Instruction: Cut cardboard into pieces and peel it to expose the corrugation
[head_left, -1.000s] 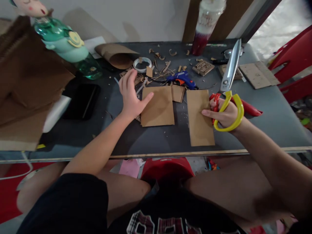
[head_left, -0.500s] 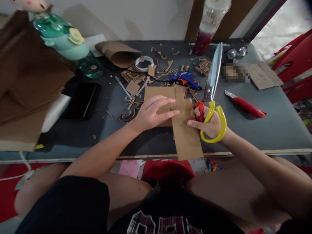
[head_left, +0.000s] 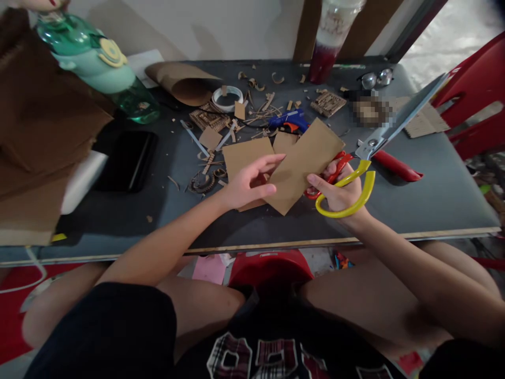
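Observation:
My left hand (head_left: 246,184) pinches the lower left edge of a long brown cardboard strip (head_left: 303,163), which is lifted off the table and tilted up to the right. My right hand (head_left: 339,189) is closed through the yellow and red handles of large scissors (head_left: 379,150), and its fingers also touch the strip's right edge. The scissors' blades are closed and point up to the right. A second flat cardboard piece (head_left: 244,158) lies on the grey table (head_left: 434,195) under my left hand.
A blue glue gun (head_left: 286,121), a tape roll (head_left: 226,97), cardboard scraps, a red utility knife (head_left: 396,166) and glasses (head_left: 374,79) lie on the table. A green bottle (head_left: 98,66), black phone (head_left: 126,160) and brown cardboard stack (head_left: 35,131) sit left. A drink cup (head_left: 329,39) stands behind.
The cardboard strip has been lifted from the table and turned from upright to slanting up-right. The scissors' blades have swung from pointing away to pointing right. My left hand now grips the strip.

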A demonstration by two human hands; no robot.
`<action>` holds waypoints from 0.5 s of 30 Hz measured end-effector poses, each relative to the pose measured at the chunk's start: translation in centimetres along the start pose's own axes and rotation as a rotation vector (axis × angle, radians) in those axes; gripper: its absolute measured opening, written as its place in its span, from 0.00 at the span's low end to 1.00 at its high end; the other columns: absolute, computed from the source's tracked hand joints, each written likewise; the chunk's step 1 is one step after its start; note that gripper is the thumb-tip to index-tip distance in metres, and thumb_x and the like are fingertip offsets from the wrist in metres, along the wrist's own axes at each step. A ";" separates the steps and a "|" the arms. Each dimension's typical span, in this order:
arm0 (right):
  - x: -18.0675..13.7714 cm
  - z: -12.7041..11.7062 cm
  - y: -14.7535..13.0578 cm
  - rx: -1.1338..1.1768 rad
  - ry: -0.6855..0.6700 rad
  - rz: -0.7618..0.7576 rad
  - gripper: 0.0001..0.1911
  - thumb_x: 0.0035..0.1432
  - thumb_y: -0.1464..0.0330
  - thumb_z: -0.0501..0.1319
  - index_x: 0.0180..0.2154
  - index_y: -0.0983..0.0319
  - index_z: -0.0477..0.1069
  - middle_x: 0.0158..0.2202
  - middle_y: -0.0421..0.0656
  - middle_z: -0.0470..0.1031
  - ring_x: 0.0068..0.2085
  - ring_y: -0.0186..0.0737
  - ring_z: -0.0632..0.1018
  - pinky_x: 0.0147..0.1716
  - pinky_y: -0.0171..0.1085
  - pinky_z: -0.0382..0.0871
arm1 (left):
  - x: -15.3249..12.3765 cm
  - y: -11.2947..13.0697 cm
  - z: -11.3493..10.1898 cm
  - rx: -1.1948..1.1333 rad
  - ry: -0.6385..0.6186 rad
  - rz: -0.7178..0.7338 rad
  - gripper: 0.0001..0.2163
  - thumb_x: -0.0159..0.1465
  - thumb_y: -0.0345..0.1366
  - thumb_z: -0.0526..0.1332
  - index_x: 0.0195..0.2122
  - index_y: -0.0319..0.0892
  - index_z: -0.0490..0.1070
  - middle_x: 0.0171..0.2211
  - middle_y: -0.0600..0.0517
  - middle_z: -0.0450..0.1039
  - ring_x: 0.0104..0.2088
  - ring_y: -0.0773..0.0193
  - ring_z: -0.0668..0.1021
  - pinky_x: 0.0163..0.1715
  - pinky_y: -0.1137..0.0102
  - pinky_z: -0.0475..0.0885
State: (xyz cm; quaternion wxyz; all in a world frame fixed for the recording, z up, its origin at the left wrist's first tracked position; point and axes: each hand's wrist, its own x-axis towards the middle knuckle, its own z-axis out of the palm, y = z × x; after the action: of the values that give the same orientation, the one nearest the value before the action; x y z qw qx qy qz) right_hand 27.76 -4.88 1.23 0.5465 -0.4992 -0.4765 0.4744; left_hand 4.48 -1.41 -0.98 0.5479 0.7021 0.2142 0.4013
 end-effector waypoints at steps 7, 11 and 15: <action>0.0 0.1 -1.2 -0.039 -0.117 0.089 0.35 0.39 0.51 0.78 0.30 0.55 0.54 0.22 0.31 0.65 0.20 0.32 0.72 0.18 0.35 0.68 | 0.5 0.4 1.0 -0.146 0.102 -0.247 0.18 0.64 0.44 0.71 0.50 0.41 0.73 0.38 0.48 0.82 0.41 0.57 0.85 0.42 0.67 0.82; 1.1 -3.1 -3.3 -0.047 -0.221 0.245 0.30 0.49 0.40 0.69 0.32 0.57 0.61 0.21 0.32 0.60 0.17 0.26 0.60 0.14 0.33 0.49 | 1.0 -0.4 -0.4 -0.135 0.353 -0.127 0.19 0.61 0.48 0.72 0.48 0.43 0.74 0.41 0.49 0.82 0.44 0.55 0.84 0.46 0.63 0.81; 2.3 -8.3 -5.0 -0.255 -0.566 0.333 0.34 0.50 0.36 0.65 0.43 0.57 0.68 0.30 0.35 0.61 0.22 0.27 0.56 0.19 0.35 0.47 | 1.6 -1.8 -2.6 -0.050 0.581 -0.029 0.25 0.61 0.55 0.69 0.52 0.46 0.71 0.43 0.48 0.80 0.53 0.49 0.82 0.49 0.57 0.80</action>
State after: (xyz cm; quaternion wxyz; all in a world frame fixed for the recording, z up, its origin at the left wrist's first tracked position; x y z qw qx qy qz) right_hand 36.50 -3.59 5.89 0.2413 -0.4830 -0.5765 0.6133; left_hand 3.61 1.83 -1.94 0.4865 0.5408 0.3620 0.5830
